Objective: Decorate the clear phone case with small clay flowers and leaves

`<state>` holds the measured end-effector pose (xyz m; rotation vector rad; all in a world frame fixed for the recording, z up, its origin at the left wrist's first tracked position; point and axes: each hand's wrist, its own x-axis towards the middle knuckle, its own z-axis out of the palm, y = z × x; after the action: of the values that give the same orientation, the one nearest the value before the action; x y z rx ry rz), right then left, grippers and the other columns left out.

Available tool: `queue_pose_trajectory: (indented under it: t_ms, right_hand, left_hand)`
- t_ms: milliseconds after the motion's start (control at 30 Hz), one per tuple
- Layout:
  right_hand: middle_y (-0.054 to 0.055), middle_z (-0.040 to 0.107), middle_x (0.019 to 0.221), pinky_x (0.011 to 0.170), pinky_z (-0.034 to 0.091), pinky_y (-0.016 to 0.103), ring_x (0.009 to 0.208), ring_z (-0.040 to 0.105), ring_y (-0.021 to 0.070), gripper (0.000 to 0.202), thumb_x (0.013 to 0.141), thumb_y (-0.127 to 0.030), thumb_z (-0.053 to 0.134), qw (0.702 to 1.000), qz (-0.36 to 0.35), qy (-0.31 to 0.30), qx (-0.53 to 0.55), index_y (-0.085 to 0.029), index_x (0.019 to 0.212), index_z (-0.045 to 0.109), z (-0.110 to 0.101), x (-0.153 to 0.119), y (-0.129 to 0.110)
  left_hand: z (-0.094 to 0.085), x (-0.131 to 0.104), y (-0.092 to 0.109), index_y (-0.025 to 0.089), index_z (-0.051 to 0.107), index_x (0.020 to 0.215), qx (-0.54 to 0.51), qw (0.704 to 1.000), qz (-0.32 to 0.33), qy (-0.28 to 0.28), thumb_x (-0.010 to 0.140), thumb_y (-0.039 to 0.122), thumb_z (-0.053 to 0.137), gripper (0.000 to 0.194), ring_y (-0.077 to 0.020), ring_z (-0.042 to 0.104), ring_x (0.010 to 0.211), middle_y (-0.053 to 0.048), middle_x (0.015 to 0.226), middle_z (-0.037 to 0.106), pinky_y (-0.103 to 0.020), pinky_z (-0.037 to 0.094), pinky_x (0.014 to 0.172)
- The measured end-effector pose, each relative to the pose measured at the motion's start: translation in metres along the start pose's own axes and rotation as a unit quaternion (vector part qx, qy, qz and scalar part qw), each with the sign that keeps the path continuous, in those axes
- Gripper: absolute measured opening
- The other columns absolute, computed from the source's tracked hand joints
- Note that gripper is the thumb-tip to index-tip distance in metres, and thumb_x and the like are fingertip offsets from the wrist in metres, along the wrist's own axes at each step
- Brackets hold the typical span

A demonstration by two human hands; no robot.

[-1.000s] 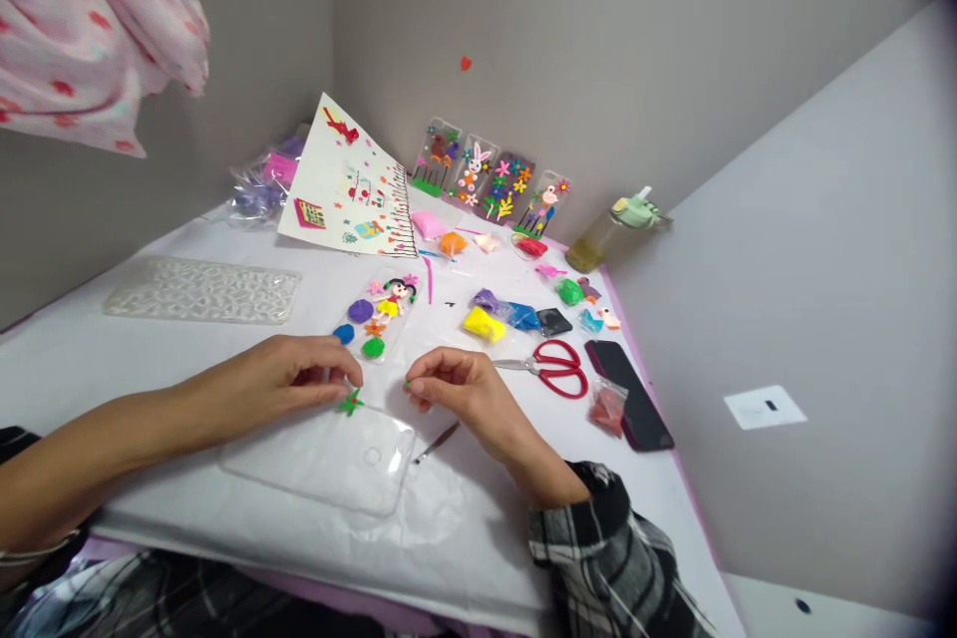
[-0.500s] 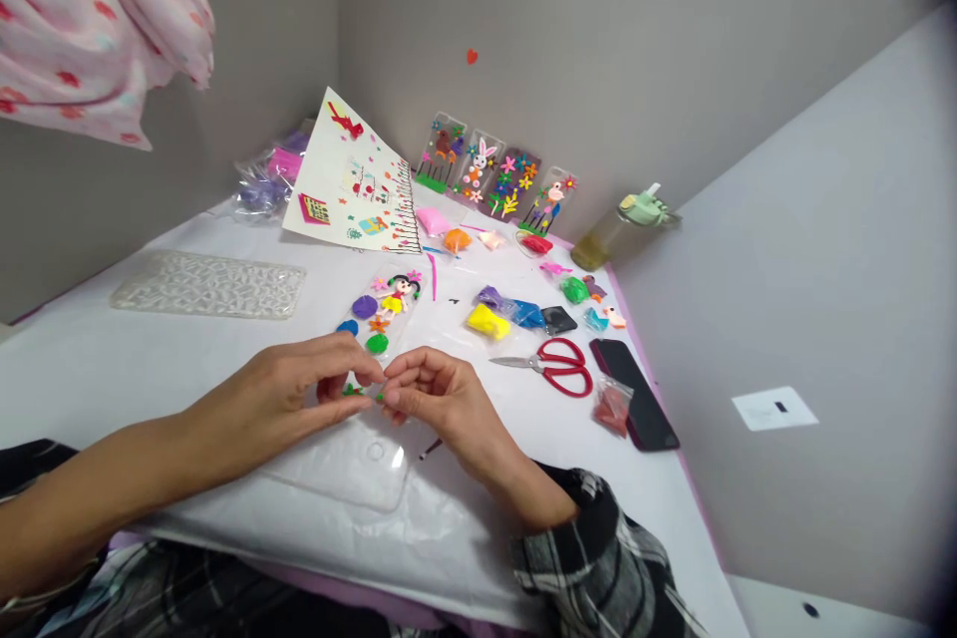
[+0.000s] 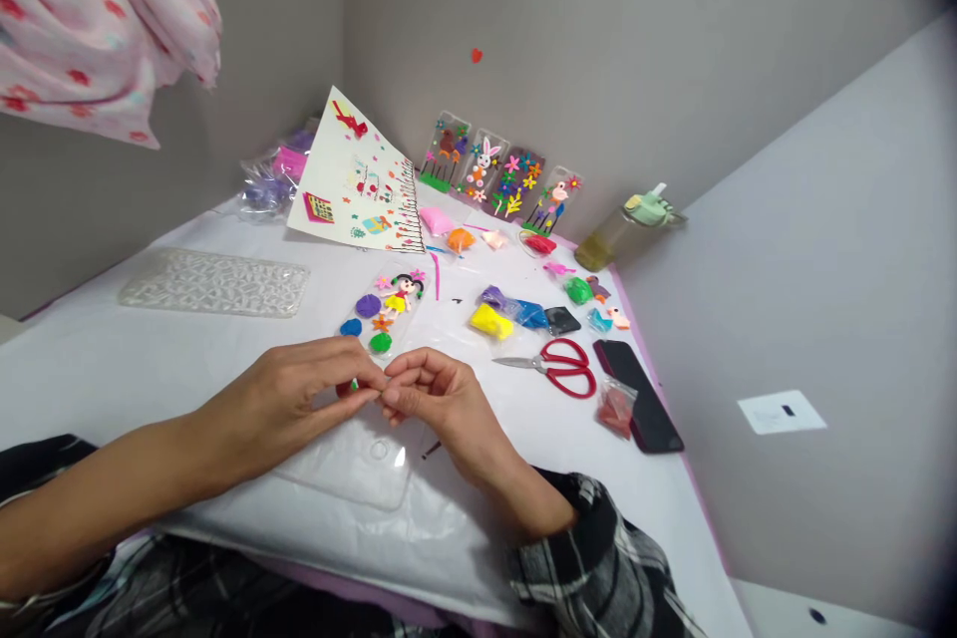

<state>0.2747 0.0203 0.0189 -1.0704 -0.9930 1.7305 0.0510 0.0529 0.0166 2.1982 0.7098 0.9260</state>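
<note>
My left hand (image 3: 303,389) and my right hand (image 3: 441,404) meet fingertip to fingertip above the table. Both are closed in a pinch; half a second ago a speck of green clay showed at the right fingertips, and now the fingers cover it. Just beyond lies a clear phone case (image 3: 404,324) with a clay girl figure (image 3: 400,295), a purple clay disc (image 3: 368,305), a blue one (image 3: 351,327), a green one (image 3: 381,343) and clay flowers. Below my hands another clear phone case (image 3: 351,469) lies flat. Some green shows behind my left fingers.
Red-handled scissors (image 3: 557,366), a phone (image 3: 639,399) and a bag of red clay (image 3: 617,409) lie right. Bagged yellow clay (image 3: 491,321) is farther back. Decorated cases (image 3: 484,164), a drawing (image 3: 359,179) and a bottle (image 3: 624,229) stand behind. A textured case (image 3: 216,283) lies left.
My left fingertips have closed together and moved slightly right, against the right fingertips. The green speck between them has gone out of sight. The whole view has shifted slightly.
</note>
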Motion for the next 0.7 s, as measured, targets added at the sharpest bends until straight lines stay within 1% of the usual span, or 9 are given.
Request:
queue_pose_trajectory:
  t_ms: [67, 167, 233, 267, 367, 467, 600, 667, 700]
  right_hand:
    - [-0.004, 0.078, 0.08, 0.067, 0.059, 0.027, 0.066, 0.067, 0.0135, 0.04, 0.07, -0.04, 0.105, 1.0, -0.007, -0.013, -0.014, -0.024, 0.095, 0.077, 0.003, -0.002, -0.002]
    - [-0.007, 0.073, 0.076, 0.063, 0.055, 0.024, 0.064, 0.062, 0.0118, 0.035, 0.076, -0.034, 0.1, 0.998, 0.002, -0.065, -0.021, -0.025, 0.098, 0.074, 0.007, -0.005, -0.004]
    - [-0.007, 0.072, 0.076, 0.062, 0.054, 0.024, 0.063, 0.062, 0.0115, 0.035, 0.078, -0.035, 0.099, 0.996, 0.016, -0.087, -0.009, -0.025, 0.099, 0.073, 0.007, -0.006, -0.004]
    - [-0.006, 0.073, 0.077, 0.064, 0.054, 0.025, 0.063, 0.062, 0.0117, 0.033, 0.08, -0.038, 0.098, 0.996, 0.019, -0.086, -0.006, -0.024, 0.099, 0.074, 0.005, -0.005, -0.004]
    - [-0.003, 0.075, 0.079, 0.071, 0.057, 0.028, 0.067, 0.064, 0.0128, 0.032, 0.084, -0.047, 0.096, 0.999, -0.001, -0.041, -0.02, -0.022, 0.096, 0.081, -0.002, -0.004, -0.004]
    - [-0.003, 0.075, 0.077, 0.074, 0.057, 0.029, 0.069, 0.065, 0.0137, 0.029, 0.081, -0.046, 0.099, 0.999, -0.022, 0.003, -0.05, -0.023, 0.094, 0.086, -0.007, -0.002, -0.005]
    - [-0.003, 0.075, 0.074, 0.07, 0.057, 0.03, 0.065, 0.065, 0.0139, 0.03, 0.075, -0.045, 0.102, 0.998, -0.012, 0.011, -0.062, -0.023, 0.087, 0.085, -0.004, -0.001, -0.004]
    - [-0.002, 0.074, 0.074, 0.069, 0.056, 0.029, 0.065, 0.063, 0.0141, 0.026, 0.079, -0.043, 0.099, 0.995, -0.021, 0.022, -0.096, -0.022, 0.082, 0.083, -0.002, -0.001, -0.001]
    - [-0.002, 0.075, 0.076, 0.069, 0.056, 0.029, 0.067, 0.064, 0.0145, 0.022, 0.082, -0.039, 0.096, 0.99, -0.04, 0.032, -0.13, -0.022, 0.081, 0.083, -0.001, -0.001, 0.001]
  left_hand:
    - [0.001, 0.001, 0.0, 0.027, 0.076, 0.101, 0.014, 1.0, 0.004, -0.001, 0.108, 0.022, 0.06, 0.018, -0.0172, 0.072, 0.079, 0.001, 0.092, 0.077, -0.026, 0.053, 0.075]
    - [-0.005, 0.008, 0.001, 0.026, 0.074, 0.099, 0.026, 1.0, 0.003, 0.006, 0.106, 0.023, 0.062, 0.014, -0.0168, 0.069, 0.077, 0.002, 0.089, 0.073, -0.027, 0.051, 0.075]
    - [-0.013, 0.016, 0.002, 0.027, 0.074, 0.097, 0.021, 0.999, -0.017, 0.042, 0.105, 0.028, 0.066, 0.011, -0.0172, 0.069, 0.078, 0.002, 0.09, 0.073, -0.027, 0.051, 0.075]
    - [-0.018, 0.02, 0.002, 0.028, 0.075, 0.098, 0.014, 0.997, -0.038, 0.069, 0.105, 0.031, 0.068, 0.011, -0.018, 0.07, 0.08, 0.001, 0.092, 0.074, -0.028, 0.052, 0.076]
    - [-0.03, 0.03, -0.002, 0.029, 0.075, 0.101, -0.038, 0.984, -0.114, 0.133, 0.103, 0.042, 0.073, 0.014, -0.0191, 0.072, 0.078, 0.002, 0.09, 0.077, -0.029, 0.056, 0.076]
    - [-0.033, 0.031, -0.009, 0.029, 0.074, 0.105, -0.099, 0.968, -0.157, 0.17, 0.104, 0.049, 0.075, 0.019, -0.0183, 0.073, 0.073, 0.002, 0.086, 0.078, -0.029, 0.059, 0.077]
    - [-0.032, 0.026, -0.017, 0.03, 0.075, 0.104, -0.138, 0.96, -0.178, 0.169, 0.1, 0.05, 0.079, 0.021, -0.018, 0.077, 0.076, 0.002, 0.089, 0.081, -0.026, 0.063, 0.078]
    - [-0.031, 0.025, -0.018, 0.029, 0.075, 0.102, -0.144, 0.957, -0.187, 0.168, 0.098, 0.048, 0.08, 0.02, -0.0177, 0.078, 0.076, 0.002, 0.089, 0.081, -0.025, 0.064, 0.078]
    - [-0.031, 0.026, -0.018, 0.029, 0.075, 0.102, -0.144, 0.957, -0.189, 0.168, 0.098, 0.046, 0.081, 0.018, -0.0175, 0.078, 0.075, 0.002, 0.088, 0.081, -0.025, 0.064, 0.077]
